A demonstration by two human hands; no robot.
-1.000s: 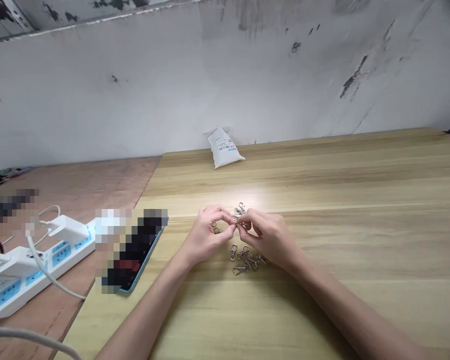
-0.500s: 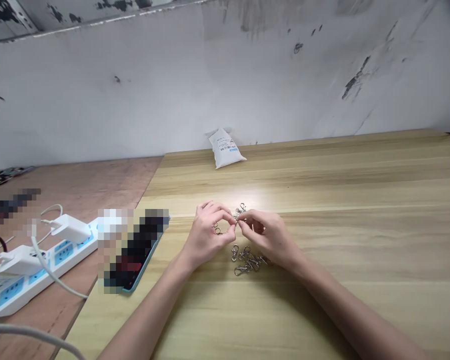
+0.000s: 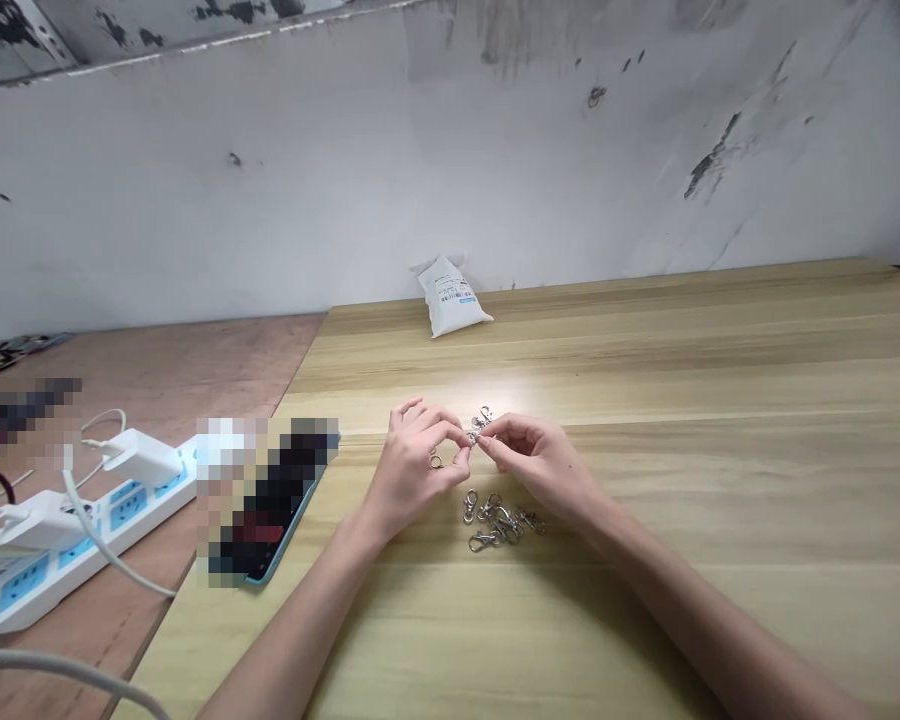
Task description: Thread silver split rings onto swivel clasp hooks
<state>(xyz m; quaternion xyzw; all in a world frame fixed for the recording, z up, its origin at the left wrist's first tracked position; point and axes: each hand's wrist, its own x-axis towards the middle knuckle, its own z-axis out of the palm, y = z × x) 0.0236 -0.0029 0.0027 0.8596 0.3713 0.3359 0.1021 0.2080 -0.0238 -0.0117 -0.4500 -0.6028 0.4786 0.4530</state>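
My left hand (image 3: pixel 418 458) is closed in a pinch, thumb and forefinger tips meeting on a small silvery metal piece (image 3: pixel 473 438). From the other side, my right hand (image 3: pixel 538 458) pinches the same piece with thumb and forefinger. Whether it is a ring or a clasp is too small to tell. Just beyond the fingertips lie a few metal swivel clasps (image 3: pixel 485 413). Several more lobster-type clasps (image 3: pixel 504 524) form a loose pile nearer me, below both hands. A metal ring (image 3: pixel 436 462) shows partly behind my left fingers.
A phone (image 3: pixel 277 510), partly blurred, lies left of my left arm. Farther left is a white power strip (image 3: pixel 120 515) with chargers and cables on a reddish-brown surface. A white plastic packet (image 3: pixel 454 297) sits at the table's back edge against the wall.
My right hand has shifted slightly, its fingers drawn closer together, and more of the clasp pile shows beneath it. The left hand has barely moved and keeps its pinch.
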